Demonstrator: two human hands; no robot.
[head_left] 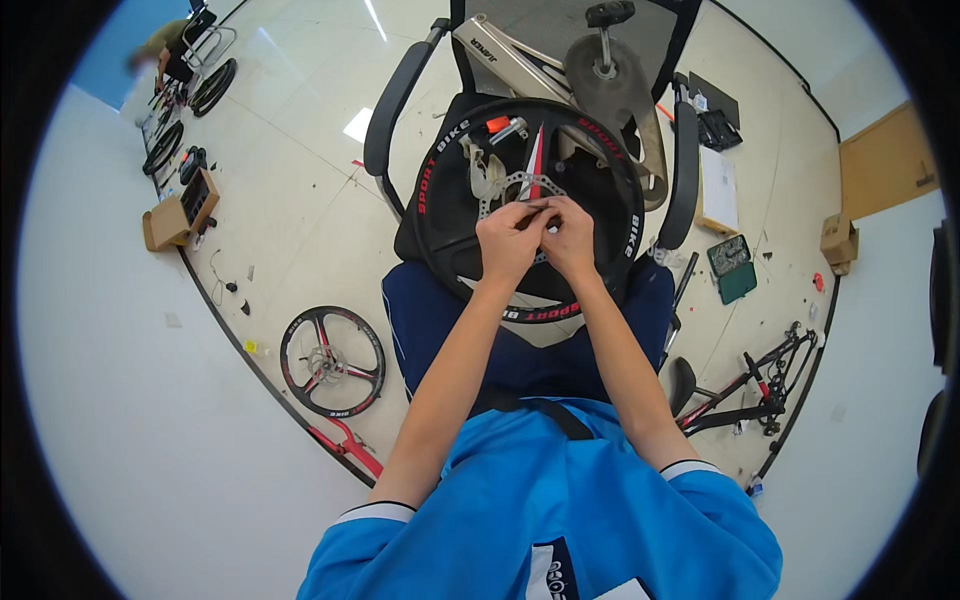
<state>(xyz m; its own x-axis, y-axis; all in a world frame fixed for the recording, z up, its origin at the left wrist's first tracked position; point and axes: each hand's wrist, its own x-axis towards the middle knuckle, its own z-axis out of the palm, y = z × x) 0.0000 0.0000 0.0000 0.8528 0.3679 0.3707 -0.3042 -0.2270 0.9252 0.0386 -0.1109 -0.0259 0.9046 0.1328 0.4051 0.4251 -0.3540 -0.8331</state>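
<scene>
**Both hands meet over the hub of a face-up wheel**

I have the three-spoke bicycle wheel [427, 215] in the middle of my view, lying roughly flat between the chair's left armrest [400, 100] and right armrest [684, 165], with its near edge at the person's lap. Being round, it has no long axis across its face; its axle line rises from that face, up toward my camera. One spoke [536, 160], striped red and white, gives me a bearing: it runs from the hub to the far rim, pointing away from the person. The perforated brake rotor [518, 178] faces up, partly hidden by the fingers.

The left hand [508, 235] and right hand [570, 235] come in from the near side and meet above the rotor, thumbs and fingers bent in a pinch. I cannot tell what, if anything, is gripped; the fingertips hide it.

Within the far left of the rim I see an orange piece [498, 124] beside a silver cylindrical part [510, 132]. Beyond the wheel, a silver bicycle frame [510, 60] has its long tube slanting from far left to nearer right. On the floor, a second wheel [326, 362] lies near left, and a green case [733, 270] lies open on the right.
</scene>
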